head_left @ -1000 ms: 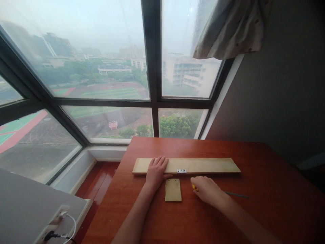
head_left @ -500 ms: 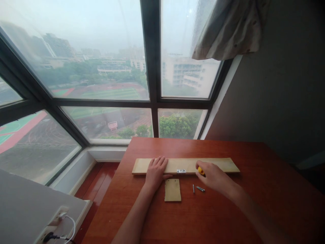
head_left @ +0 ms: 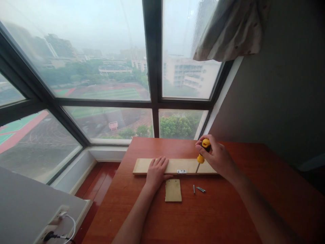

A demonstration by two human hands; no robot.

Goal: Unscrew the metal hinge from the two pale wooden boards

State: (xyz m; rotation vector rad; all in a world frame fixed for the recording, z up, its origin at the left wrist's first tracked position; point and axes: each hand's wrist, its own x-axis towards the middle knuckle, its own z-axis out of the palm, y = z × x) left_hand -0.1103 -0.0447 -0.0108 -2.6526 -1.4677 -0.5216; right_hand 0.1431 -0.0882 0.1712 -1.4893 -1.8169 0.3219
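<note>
My left hand [head_left: 157, 169] lies flat on a long pale wooden board [head_left: 177, 163], fingers stretched out, thumb along its near edge. A small metal plate with holes [head_left: 181, 171] sits at that near edge, between my hands. In my right hand [head_left: 215, 154] is a yellow and black screwdriver [head_left: 201, 158], its shaft slanting down to the board, right of the plate. Whether the tip touches the wood I cannot tell. Nearer to me lies a small wooden piece [head_left: 173, 190] with two holes along its top. Several screws [head_left: 201, 189] lie to its right.
Everything rests on a reddish-brown table [head_left: 203, 217]. Large windows [head_left: 101, 78] stand behind it, with a curtain [head_left: 231, 37] at the upper right. Plugs and a white cable [head_left: 74, 225] are at a wall socket on the lower left.
My right hand has risen from the board with the screwdriver, which now stands up with its shaft showing. My left hand has stayed in place on the board.
</note>
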